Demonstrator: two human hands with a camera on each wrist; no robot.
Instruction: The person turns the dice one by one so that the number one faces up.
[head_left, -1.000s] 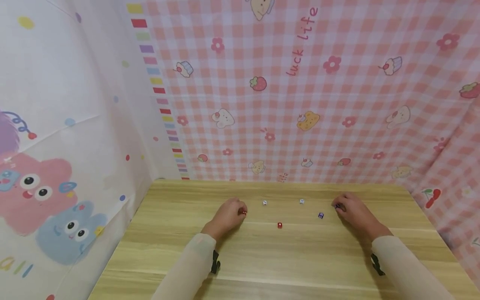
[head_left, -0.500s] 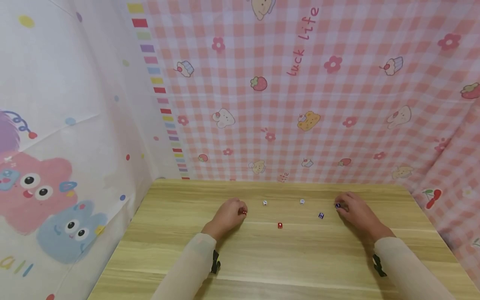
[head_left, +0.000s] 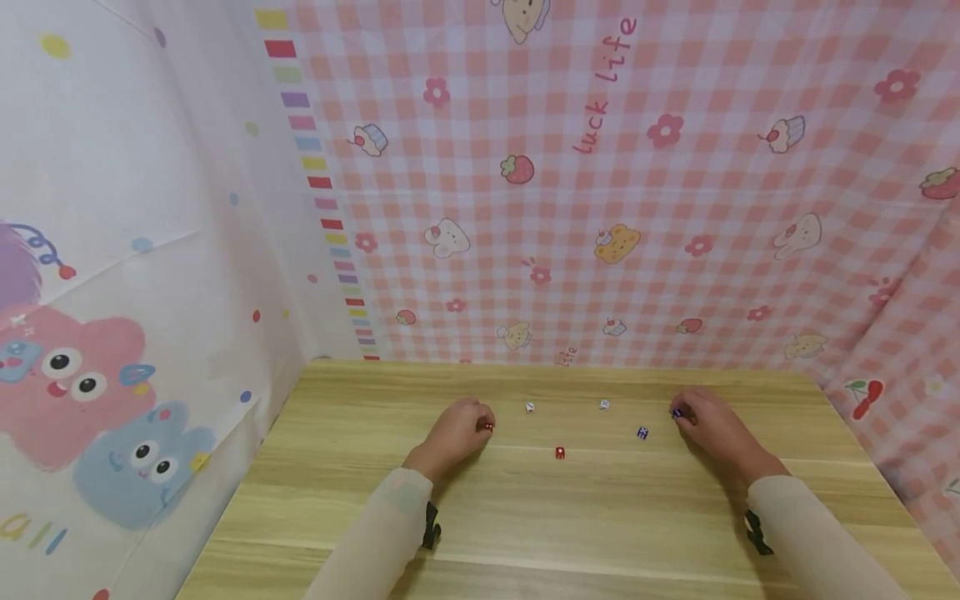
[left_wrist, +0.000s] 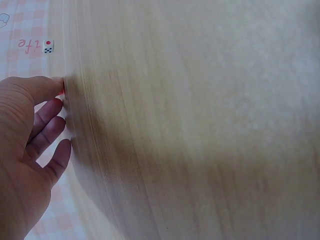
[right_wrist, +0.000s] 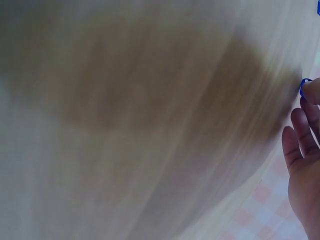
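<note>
Pinching between thumb and fingertips, the left hand (head_left: 454,429) is grasping one red die (head_left: 489,427), with only a sliver of red showing at the fingertips. Likewise, the right hand (head_left: 705,421) is grasping one blue die (head_left: 677,413), its thumb lying against it while the other fingers are curving loosely apart. Whether either held die is touching the wooden table (head_left: 570,521), the pictures are not showing.

Near the left grip, to its right and slightly toward the far edge, a white die (head_left: 529,407) is lying; farther right and nearer the person, a second red die (head_left: 560,453) is lying. Just left of the right grip and a little toward the person, a second blue die (head_left: 642,433) is resting; farther left of that grip, a second white die (head_left: 604,404) is resting.

Handling these well is probably calling for light, even pressure on opposite faces, since cubes this small could be spinning out of a hard squeeze. Any placing would likely be going best with the fingertips working close to the wood, thumb and finger parting evenly so that no face is turning, and the idle fingers clearing the loose dice.
</note>
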